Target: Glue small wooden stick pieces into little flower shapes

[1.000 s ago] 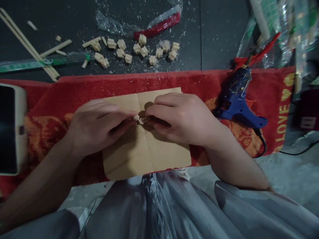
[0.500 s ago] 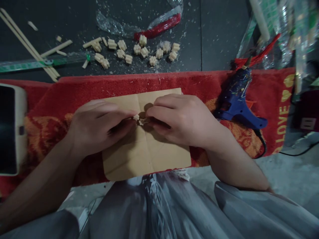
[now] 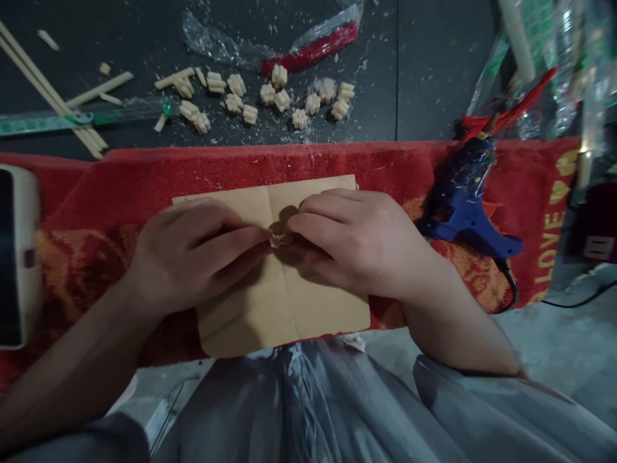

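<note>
Over a tan folded sheet of card (image 3: 250,321), my left hand (image 3: 187,247) and my right hand (image 3: 357,241) meet with their fingertips almost touching. Both are closed in a pinch. Between the fingertips shows a small pale bundle of short wooden sticks (image 3: 277,240), mostly covered by the fingers. Whether one or two bundles are pressed together there I cannot tell. Several similar stick bundles (image 3: 282,99) lie scattered behind the card on the dark table.
A blue glue gun (image 3: 465,199) rests on the red towel (image 3: 308,161) at the right. Long sticks (image 3: 43,80) and plastic wrapping (image 3: 222,48) lie at the back. A phone-like device (image 3: 29,257) sits at the left edge. Wood crumbs speckle the dark table (image 3: 434,64).
My left fingertips have moved right and closed up to my right fingertips. Two small bundles showed apart between the hands before; now they are brought together and mostly hidden. The view has shifted slightly.
</note>
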Demonstrator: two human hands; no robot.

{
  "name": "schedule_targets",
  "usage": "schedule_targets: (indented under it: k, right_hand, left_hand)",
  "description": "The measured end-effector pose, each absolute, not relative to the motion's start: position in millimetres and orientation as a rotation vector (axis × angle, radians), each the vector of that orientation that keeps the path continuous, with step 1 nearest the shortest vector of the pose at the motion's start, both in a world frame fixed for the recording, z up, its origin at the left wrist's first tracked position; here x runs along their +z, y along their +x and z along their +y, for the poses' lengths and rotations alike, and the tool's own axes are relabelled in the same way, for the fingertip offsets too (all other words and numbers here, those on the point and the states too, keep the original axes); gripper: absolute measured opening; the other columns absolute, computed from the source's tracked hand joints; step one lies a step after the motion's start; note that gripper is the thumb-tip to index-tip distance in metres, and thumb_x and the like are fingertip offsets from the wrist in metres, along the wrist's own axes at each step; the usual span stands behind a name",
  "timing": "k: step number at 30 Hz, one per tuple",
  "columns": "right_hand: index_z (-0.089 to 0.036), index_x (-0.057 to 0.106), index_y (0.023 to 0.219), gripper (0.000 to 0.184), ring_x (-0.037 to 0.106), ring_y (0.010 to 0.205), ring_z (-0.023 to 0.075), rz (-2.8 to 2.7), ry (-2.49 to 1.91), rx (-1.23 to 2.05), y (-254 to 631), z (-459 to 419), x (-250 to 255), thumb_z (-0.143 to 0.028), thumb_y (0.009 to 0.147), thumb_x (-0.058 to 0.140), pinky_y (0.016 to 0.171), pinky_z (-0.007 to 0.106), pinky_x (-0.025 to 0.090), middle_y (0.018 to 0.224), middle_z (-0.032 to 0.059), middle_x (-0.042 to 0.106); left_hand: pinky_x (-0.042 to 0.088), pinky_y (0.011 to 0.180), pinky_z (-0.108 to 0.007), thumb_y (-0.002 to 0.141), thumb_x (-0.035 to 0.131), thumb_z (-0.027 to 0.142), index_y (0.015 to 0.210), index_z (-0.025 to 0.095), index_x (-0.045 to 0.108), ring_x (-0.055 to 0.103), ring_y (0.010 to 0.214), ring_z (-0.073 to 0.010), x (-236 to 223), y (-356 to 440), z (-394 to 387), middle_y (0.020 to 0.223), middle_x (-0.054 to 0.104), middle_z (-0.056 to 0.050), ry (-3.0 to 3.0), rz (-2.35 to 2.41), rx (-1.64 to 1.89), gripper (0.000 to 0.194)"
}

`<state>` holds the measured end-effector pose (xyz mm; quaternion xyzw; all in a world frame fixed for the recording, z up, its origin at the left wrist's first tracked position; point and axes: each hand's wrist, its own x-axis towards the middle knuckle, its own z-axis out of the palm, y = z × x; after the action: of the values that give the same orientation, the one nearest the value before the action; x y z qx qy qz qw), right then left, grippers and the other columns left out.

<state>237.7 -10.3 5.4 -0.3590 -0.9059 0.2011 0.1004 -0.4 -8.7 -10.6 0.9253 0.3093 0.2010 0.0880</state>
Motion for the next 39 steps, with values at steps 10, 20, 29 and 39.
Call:
schedule_targets:
  k: [10, 20, 29, 39]
  right_hand:
    - [-0.014, 0.067, 0.092, 0.027, 0.054, 0.075, 0.015, -2.652, -1.055, 0.673, 240.0, -9.0, 5.9, -0.022, 0.098, 0.042, 0.065, 0.028, 0.035, 0.085, 0.0068, 0.065]
    - [-0.014, 0.066, 0.092, 0.028, 0.053, 0.074, 0.0143, -2.653, -1.055, 0.643, 237.7, -9.7, 4.2, -0.023, 0.099, 0.041, 0.066, 0.028, 0.035, 0.083, 0.0059, 0.064]
    - [-0.015, 0.065, 0.089, 0.029, 0.052, 0.071, 0.0141, -2.683, -1.051, 0.548, 236.3, -10.6, 3.6, -0.024, 0.1, 0.04, 0.063, 0.028, 0.033, 0.078, 0.0039, 0.062]
    - [-0.014, 0.065, 0.087, 0.03, 0.05, 0.07, 0.0136, -2.66, -1.076, 0.569, 235.9, -10.6, 3.7, -0.023, 0.1, 0.039, 0.064, 0.028, 0.032, 0.077, 0.0039, 0.061]
  left_hand:
    - [0.046, 0.059, -0.027, 0.094, 0.061, 0.028, 0.102, 0.024, 0.061, 0.062, 0.07, -0.0145, -12.3, -0.8, -9.7, 0.081, 0.064, 0.001, 2.811, 0.937, 0.575, 0.009]
    - [0.042, 0.058, -0.028, 0.093, 0.063, 0.025, 0.099, 0.022, 0.065, 0.061, 0.069, -0.0154, -9.8, -0.8, -8.7, 0.081, 0.067, -0.001, 2.793, 0.884, 0.603, 0.008]
    - [0.041, 0.054, -0.025, 0.099, 0.046, 0.047, 0.068, 0.023, 0.061, 0.058, 0.056, -0.0098, -10.3, 5.5, -15.6, 0.058, 0.058, 0.005, 2.481, 1.267, 0.53, 0.042]
    - [0.032, 0.045, -0.024, 0.099, 0.053, 0.039, 0.066, 0.021, 0.05, 0.05, 0.047, -0.0072, -6.0, 8.5, -13.0, 0.052, 0.05, 0.007, 2.56, 1.162, 0.603, 0.037]
